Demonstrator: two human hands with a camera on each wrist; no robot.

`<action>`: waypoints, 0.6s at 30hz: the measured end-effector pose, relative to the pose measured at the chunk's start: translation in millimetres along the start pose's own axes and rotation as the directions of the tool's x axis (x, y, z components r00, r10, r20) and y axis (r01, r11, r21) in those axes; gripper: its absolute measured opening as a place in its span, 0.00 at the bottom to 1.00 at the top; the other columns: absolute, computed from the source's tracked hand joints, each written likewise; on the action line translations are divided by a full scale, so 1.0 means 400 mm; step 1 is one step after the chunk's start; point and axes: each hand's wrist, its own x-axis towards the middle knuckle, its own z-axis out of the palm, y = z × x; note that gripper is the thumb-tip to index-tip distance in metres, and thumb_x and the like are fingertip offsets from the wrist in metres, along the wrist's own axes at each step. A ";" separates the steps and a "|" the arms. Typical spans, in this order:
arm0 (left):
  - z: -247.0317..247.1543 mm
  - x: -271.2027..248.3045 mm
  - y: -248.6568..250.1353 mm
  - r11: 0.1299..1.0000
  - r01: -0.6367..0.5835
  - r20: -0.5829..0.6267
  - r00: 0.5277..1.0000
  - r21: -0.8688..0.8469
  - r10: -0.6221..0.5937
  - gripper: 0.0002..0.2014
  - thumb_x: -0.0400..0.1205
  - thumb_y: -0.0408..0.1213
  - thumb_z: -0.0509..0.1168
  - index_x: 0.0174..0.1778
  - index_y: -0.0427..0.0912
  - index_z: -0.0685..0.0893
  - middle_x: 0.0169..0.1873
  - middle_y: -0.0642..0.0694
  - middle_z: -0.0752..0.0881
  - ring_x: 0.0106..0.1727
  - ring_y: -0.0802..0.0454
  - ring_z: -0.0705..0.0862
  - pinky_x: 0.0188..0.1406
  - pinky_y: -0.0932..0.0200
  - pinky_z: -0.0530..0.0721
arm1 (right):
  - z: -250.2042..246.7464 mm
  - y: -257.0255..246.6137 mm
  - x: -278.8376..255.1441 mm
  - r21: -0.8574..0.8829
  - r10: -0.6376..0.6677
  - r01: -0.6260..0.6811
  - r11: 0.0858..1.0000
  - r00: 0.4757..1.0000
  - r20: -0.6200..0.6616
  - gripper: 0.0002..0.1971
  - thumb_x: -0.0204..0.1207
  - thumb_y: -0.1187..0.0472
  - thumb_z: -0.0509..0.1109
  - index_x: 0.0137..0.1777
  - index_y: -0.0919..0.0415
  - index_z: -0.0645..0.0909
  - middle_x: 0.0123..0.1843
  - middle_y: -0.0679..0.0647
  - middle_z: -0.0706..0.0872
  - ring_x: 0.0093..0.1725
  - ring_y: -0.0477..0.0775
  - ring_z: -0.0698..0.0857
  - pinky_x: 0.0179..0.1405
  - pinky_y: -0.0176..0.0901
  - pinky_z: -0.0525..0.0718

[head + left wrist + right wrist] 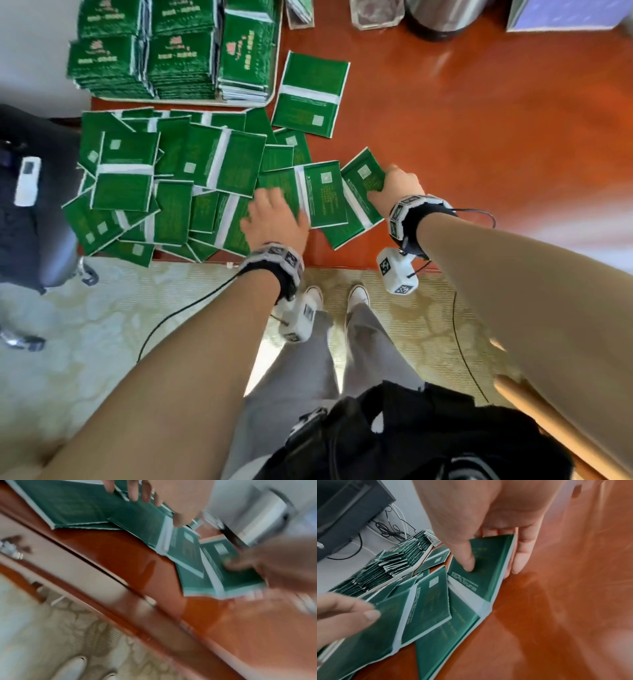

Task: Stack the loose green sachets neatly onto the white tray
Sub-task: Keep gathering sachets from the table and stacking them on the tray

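Observation:
Loose green sachets (154,181) lie scattered on the left of the red-brown table (479,137). Behind them the white tray (270,92) holds tall stacks of sachets (178,51). My right hand (383,185) pinches the rightmost loose sachet (361,176); in the right wrist view the thumb presses on top of this sachet (481,568) and the fingers (520,555) lie under its raised edge. My left hand (274,212) rests flat, fingers straight, on the sachets near the table's front edge. In the blurred left wrist view its fingers (135,492) lie on a sachet (77,507).
One sachet (308,92) lies apart beside the tray. A black chair (30,222) with a white remote (27,181) stands at the left. A metal pot (442,17), a glass (373,13) and a purple box (565,13) line the far edge.

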 end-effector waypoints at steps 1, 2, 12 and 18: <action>-0.006 0.014 -0.005 0.984 0.161 0.040 0.987 -0.075 -0.158 0.31 0.84 0.60 0.61 0.75 0.40 0.69 0.70 0.39 0.73 0.69 0.40 0.77 0.63 0.39 0.81 | 0.003 0.000 -0.001 0.003 0.001 -0.001 1.000 1.000 -0.006 0.18 0.80 0.58 0.69 0.66 0.64 0.73 0.49 0.62 0.83 0.42 0.65 0.83 0.40 0.53 0.87; -0.014 0.029 -0.008 0.941 0.309 0.119 0.948 -0.141 -0.294 0.36 0.83 0.60 0.63 0.77 0.37 0.65 0.73 0.36 0.71 0.71 0.36 0.76 0.63 0.38 0.81 | 0.007 -0.002 -0.001 0.002 0.001 0.000 1.000 1.000 -0.011 0.20 0.80 0.58 0.69 0.68 0.64 0.73 0.51 0.63 0.84 0.43 0.65 0.84 0.43 0.54 0.88; -0.041 0.113 -0.039 0.800 0.498 0.414 0.840 -0.335 -0.350 0.34 0.79 0.51 0.75 0.74 0.33 0.73 0.68 0.38 0.82 0.66 0.37 0.83 0.62 0.48 0.80 | 0.035 0.000 -0.013 0.025 0.002 0.000 1.000 0.998 -0.062 0.19 0.80 0.60 0.70 0.67 0.64 0.73 0.57 0.64 0.84 0.46 0.65 0.83 0.45 0.54 0.87; -0.103 0.100 -0.082 0.786 0.469 0.401 0.862 -0.402 -0.309 0.10 0.74 0.41 0.69 0.38 0.39 0.77 0.41 0.40 0.85 0.37 0.45 0.84 0.42 0.53 0.85 | -0.038 0.005 -0.045 -0.129 -0.084 0.078 0.989 0.995 -0.046 0.14 0.77 0.64 0.66 0.62 0.63 0.75 0.50 0.64 0.84 0.42 0.65 0.81 0.34 0.49 0.79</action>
